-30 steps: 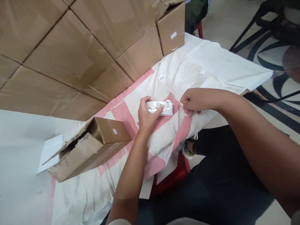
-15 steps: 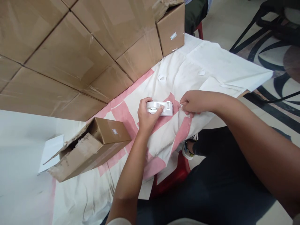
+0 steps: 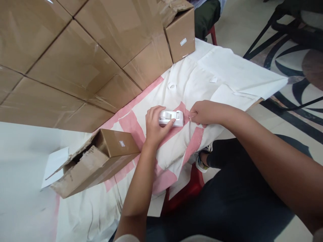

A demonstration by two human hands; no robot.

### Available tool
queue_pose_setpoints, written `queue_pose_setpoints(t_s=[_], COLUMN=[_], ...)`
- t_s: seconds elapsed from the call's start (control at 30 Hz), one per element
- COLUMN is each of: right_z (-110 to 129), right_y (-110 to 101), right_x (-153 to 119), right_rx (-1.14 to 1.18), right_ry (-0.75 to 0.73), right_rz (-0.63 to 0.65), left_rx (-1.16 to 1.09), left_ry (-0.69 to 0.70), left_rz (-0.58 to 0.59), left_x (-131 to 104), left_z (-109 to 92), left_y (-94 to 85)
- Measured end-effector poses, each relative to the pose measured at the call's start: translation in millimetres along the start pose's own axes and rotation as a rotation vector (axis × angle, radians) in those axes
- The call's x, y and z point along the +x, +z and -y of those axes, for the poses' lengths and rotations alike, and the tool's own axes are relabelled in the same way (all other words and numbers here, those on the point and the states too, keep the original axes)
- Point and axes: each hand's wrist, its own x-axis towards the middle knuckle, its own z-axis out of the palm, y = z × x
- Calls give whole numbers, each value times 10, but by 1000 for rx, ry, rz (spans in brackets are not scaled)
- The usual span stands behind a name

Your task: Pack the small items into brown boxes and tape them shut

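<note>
A white tape dispenser (image 3: 178,118) with a tape roll in it lies on the cloth-covered table. My left hand (image 3: 154,126) is closed around its roll end, thumb along the near side and fingers over the far side. Just right of the dispenser's cutting end, my right hand (image 3: 205,112) is closed in a pinch. A small glinting bit of clear tape (image 3: 190,116) shows at its fingertips. Whether this bit joins the roll I cannot tell. Farther back on the cloth lies a white ring, like a tape roll (image 3: 172,86).
Stacked cardboard boxes (image 3: 73,57) form a wall along the table's far side. An open carton (image 3: 123,143) with torn flaps stands left of my left arm. A small white paper piece (image 3: 213,80) lies on the white cloth (image 3: 227,65). A red stool (image 3: 194,183) is below the near edge.
The view has shifted slightly. My left fingers have closed farther over the dispenser, and my thumb sits lower on its side. My right hand is slightly closer to the dispenser, still pinching.
</note>
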Motion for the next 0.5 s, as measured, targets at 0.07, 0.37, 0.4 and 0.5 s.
queue_pose_setpoints(t_s=[0.07, 0.37, 0.4, 0.5], right_z=[41, 85, 82, 90], right_y=[2, 29, 34, 37], right_x=[-8, 32, 38, 32], right_rx=[-47, -176, -181, -169], right_ry=[5, -17, -21, -7], right_rz=[-9, -34, -38, -35], left_rx=[0, 136, 136, 69], left_ry=[46, -140, -174, -165], left_rz=[21, -83, -95, -104], left_x=[-2, -46, -52, -67], left_z=[5, -392, -418, -414], left_y=[-8, 189, 210, 224])
